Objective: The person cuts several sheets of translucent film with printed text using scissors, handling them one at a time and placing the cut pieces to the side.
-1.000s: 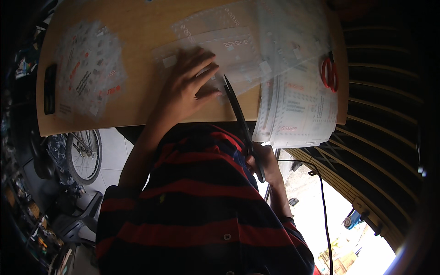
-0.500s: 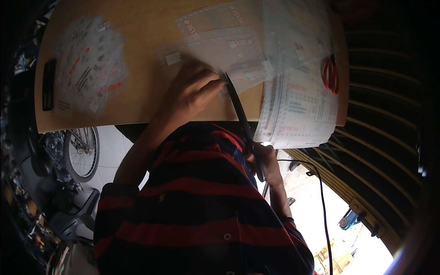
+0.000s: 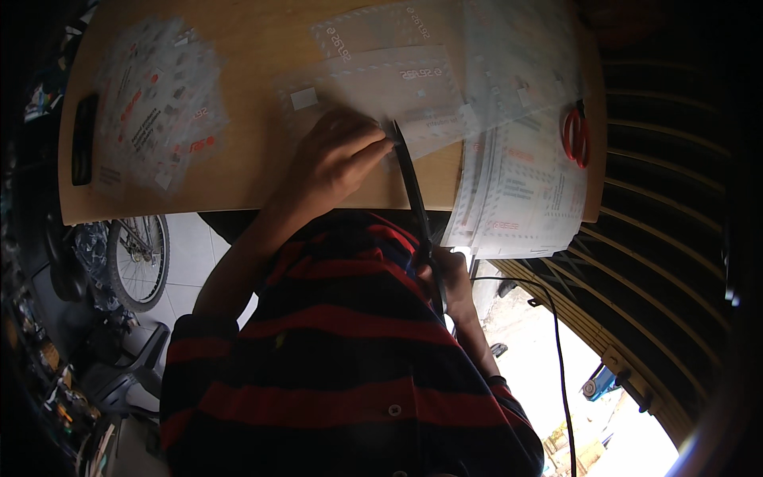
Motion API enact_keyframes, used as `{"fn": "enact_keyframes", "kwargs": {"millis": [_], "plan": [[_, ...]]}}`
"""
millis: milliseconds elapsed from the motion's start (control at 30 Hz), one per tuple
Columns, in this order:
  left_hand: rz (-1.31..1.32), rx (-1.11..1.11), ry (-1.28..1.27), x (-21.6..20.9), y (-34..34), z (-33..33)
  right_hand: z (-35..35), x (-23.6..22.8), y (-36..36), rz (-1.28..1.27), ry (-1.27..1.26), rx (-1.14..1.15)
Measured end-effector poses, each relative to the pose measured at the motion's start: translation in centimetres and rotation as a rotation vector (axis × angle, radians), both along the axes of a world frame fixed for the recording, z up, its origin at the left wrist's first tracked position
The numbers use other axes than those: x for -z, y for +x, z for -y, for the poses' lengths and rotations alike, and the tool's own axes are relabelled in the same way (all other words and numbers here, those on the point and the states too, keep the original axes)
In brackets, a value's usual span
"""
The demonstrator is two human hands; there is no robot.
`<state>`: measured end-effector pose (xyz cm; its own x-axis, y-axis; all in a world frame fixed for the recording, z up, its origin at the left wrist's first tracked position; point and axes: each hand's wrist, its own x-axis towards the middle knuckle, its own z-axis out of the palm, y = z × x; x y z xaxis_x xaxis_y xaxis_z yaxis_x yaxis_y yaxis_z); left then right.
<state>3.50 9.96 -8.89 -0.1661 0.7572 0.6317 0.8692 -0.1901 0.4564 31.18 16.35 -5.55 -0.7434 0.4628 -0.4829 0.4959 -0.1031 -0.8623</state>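
My left hand [image 3: 342, 155] is over the wooden table near its front edge, thumb and fingers pinched together. What they hold is too small and dim to name. Just right of those fingertips is the tip of a long, slim black tool [image 3: 413, 187], whose exact kind I cannot tell. My right hand [image 3: 447, 278] grips its lower end, below the table edge and close to my striped shirt. Beyond the left hand lies a translucent printed plastic sheet [image 3: 385, 83], with another translucent sheet [image 3: 358, 32] behind it.
A loose pile of clear printed pieces [image 3: 159, 103] covers the table's left part. A thick stack of printed sheets [image 3: 517, 195] overhangs the front edge at right, beside red-handled scissors [image 3: 575, 137]. A bicycle wheel [image 3: 139, 262] and a black cable [image 3: 556, 350] are below table level.
My right hand and the lower end of the black tool have shifted slightly left. My left hand stays pinched near the tool's tip, while the whole view has moved a little.
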Motion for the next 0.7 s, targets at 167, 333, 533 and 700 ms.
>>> {"fn": "enact_keyframes", "kwargs": {"millis": [167, 333, 533, 700], "plan": [[0.012, -0.002, -0.012, 0.1, 0.0, 0.0, 0.2, 0.1, 0.0, 0.015, 0.001, -0.001], [0.024, -0.002, -0.019, 0.0, 0.1, 0.3, 0.0, 0.0, -1.2, -0.018, 0.138, -0.023], [0.050, -0.020, -0.020, 0.0, 0.1, 0.1, 0.2, 0.1, -1.4, 0.031, 0.108, 0.004], [0.055, -0.017, -0.011, 0.1, 0.0, 0.2, 0.1, -0.1, -1.9, 0.022, 0.179, -0.012]]}}
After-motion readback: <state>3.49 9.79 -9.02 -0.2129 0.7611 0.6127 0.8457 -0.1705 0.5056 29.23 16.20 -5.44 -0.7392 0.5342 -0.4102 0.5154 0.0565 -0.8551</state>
